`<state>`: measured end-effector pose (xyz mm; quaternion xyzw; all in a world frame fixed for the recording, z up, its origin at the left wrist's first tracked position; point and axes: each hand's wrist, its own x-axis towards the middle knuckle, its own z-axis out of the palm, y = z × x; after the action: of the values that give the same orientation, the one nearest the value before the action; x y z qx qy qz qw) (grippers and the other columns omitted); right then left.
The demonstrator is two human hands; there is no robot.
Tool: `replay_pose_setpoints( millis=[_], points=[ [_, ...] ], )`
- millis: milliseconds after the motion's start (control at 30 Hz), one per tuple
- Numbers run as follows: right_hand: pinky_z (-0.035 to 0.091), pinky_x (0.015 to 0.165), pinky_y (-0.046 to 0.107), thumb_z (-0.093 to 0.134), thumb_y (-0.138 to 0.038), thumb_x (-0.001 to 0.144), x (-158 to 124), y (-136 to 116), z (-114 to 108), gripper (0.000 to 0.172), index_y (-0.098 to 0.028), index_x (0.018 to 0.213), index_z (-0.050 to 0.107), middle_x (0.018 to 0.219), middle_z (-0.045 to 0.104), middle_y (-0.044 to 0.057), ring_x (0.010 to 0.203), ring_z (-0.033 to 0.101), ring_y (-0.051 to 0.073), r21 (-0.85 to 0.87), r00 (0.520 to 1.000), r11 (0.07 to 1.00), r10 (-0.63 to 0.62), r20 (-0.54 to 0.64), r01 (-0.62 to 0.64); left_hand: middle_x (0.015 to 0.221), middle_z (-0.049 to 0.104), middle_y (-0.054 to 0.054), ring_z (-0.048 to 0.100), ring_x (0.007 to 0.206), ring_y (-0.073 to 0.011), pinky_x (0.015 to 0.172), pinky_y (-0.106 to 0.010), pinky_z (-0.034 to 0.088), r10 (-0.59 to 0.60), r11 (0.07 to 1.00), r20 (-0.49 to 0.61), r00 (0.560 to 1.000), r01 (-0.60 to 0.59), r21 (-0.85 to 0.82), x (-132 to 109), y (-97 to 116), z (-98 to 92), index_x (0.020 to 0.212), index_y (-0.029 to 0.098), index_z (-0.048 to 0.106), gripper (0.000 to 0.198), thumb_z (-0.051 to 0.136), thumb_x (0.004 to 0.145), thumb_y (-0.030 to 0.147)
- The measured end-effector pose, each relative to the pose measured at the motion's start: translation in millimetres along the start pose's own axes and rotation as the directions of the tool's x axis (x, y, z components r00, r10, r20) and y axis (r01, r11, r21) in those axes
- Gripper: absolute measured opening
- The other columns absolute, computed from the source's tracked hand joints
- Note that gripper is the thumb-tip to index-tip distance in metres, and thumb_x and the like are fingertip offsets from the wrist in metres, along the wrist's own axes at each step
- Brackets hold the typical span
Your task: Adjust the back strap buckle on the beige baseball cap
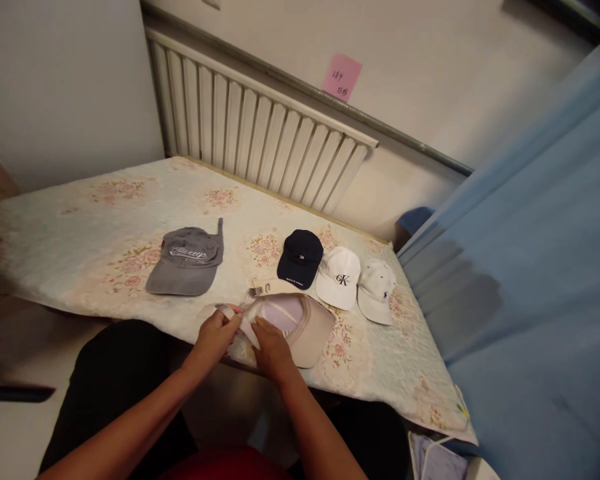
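A beige baseball cap (316, 333) lies on its side at the table's near edge, its inside with a pale lilac lining facing me. My left hand (217, 332) pinches the end of its back strap. Closed on the strap's base by the cap's rim is my right hand (273, 348). A metal buckle (256, 291) shows on the other strap end, just beyond my fingers. To the left lies a grey cap (187, 261) with white lettering, its strap sticking up. Behind the beige cap, a navy cap (300, 259), a white cap with black letters (338, 279) and another white cap (377, 291) form a row.
A flowered, quilted cloth (95, 230) covers the table. Behind it stand a white radiator (260, 127) and a wall with a pink note (342, 77). A blue curtain (525, 287) hangs along the right side. Below the right corner is a bag-like item (443, 459).
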<state>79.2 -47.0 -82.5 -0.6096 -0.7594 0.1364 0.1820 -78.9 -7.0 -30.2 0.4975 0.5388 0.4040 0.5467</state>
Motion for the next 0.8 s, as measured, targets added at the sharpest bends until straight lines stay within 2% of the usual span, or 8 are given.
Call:
replay_pose_setpoints(
  millis=[300,600,800],
  points=[
    [0.034,0.109,0.043,0.055,-0.013,0.076,-6.4,1.0,4.4,0.054,-0.019,0.129,0.048,0.141,0.047,0.011,0.132,0.041,0.024,-0.012,1.000,1.000,-0.006,-0.031,0.006,0.053,0.046,0.008,0.041,0.045,-0.0099,0.046,-0.021,0.032,0.071,0.997,-0.046,0.996,-0.072,-0.030,6.3,3.4,-7.4,0.083,0.019,0.059,0.031,0.059,0.073,0.048],
    [0.034,0.109,0.043,0.057,-0.013,0.075,-8.2,1.9,6.5,0.053,-0.019,0.128,0.050,0.140,0.048,0.010,0.132,0.040,0.025,0.009,0.999,1.000,-0.009,-0.053,0.010,0.054,0.046,0.007,0.042,0.049,-0.0110,0.048,-0.022,0.032,0.109,0.991,-0.102,0.989,-0.116,-0.067,7.4,15.9,-14.6,0.085,0.017,0.060,0.033,0.059,0.072,0.047],
    [0.033,0.109,0.043,0.057,-0.009,0.072,-8.6,2.0,5.7,0.058,-0.021,0.128,0.049,0.141,0.047,0.009,0.133,0.039,0.023,0.005,0.999,1.000,-0.002,-0.040,0.002,0.056,0.045,0.007,0.040,0.049,-0.0098,0.050,-0.022,0.031,0.118,0.981,-0.060,0.991,-0.126,-0.145,3.8,25.9,-16.2,0.086,0.016,0.059,0.033,0.061,0.072,0.047]
  ],
)
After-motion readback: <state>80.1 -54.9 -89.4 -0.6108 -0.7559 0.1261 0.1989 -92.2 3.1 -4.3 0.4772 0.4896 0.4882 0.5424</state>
